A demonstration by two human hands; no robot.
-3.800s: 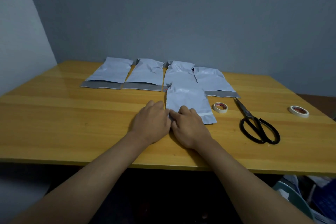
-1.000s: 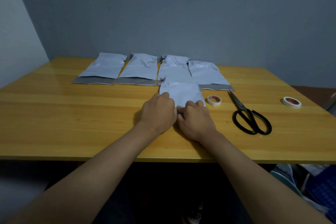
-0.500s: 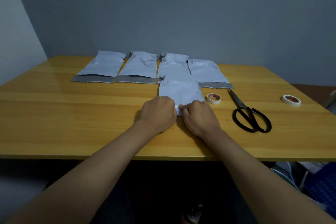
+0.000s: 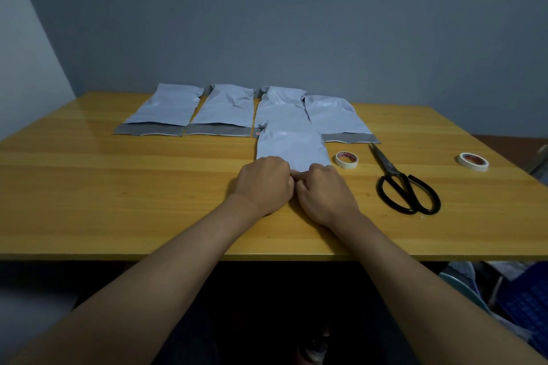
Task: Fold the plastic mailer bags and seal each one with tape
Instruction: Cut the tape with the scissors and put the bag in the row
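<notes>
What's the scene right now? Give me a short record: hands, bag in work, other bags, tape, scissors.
left hand: fingers curled on the near edge of the bag in work
right hand: fingers curled on the same edge, beside the left hand
bag in work: flat on the table, overlapping a row bag behind it
row bags: four along the far side, flaps toward the person
near tape roll: lying right of the bag in work, untouched
far tape roll: far right
scissors: closed, between the rolls
</notes>
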